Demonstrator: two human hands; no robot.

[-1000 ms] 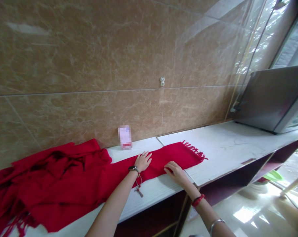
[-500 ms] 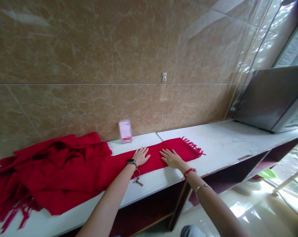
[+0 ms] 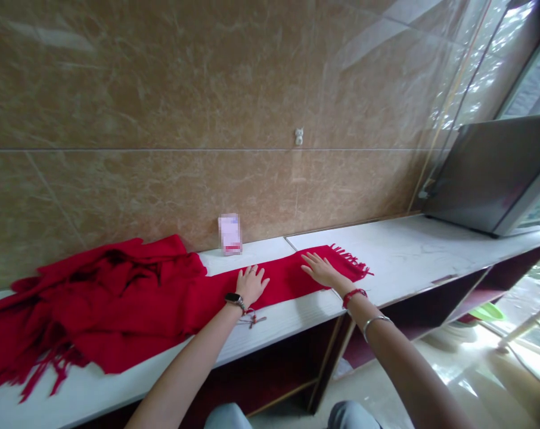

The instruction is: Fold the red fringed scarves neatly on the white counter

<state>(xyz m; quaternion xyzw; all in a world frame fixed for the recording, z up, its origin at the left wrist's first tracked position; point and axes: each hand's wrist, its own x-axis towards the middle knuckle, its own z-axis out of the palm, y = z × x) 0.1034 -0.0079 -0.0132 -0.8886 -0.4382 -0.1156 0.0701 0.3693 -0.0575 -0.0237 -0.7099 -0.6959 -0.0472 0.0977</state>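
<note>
A red fringed scarf [image 3: 288, 273] lies along a white counter top. Its right part is spread in a flat strip that ends in a fringe, while the left part is heaped in loose folds. My left hand [image 3: 251, 286] rests on the middle of the strip with the fingers spread; a watch and a corded bracelet are on that wrist. Farther right, near the fringed end, my right hand [image 3: 320, 268] is on or just over the cloth, fingers stretched out. Neither hand grasps the fabric.
A small pale box-like item, blurred out [image 3: 230, 234], stands against the tiled wall [image 3: 163, 107] behind the scarf. A grey appliance [image 3: 489, 173] sits at the counter's right end. Below the white counter top [image 3: 395, 250] are open shelves [image 3: 270, 381]. A tiny white figure [image 3: 299, 136] is fixed to the wall.
My right hand has slid right along the scarf toward its fringed end. My left hand has stayed at about the same place on the cloth. The view has shifted slightly.
</note>
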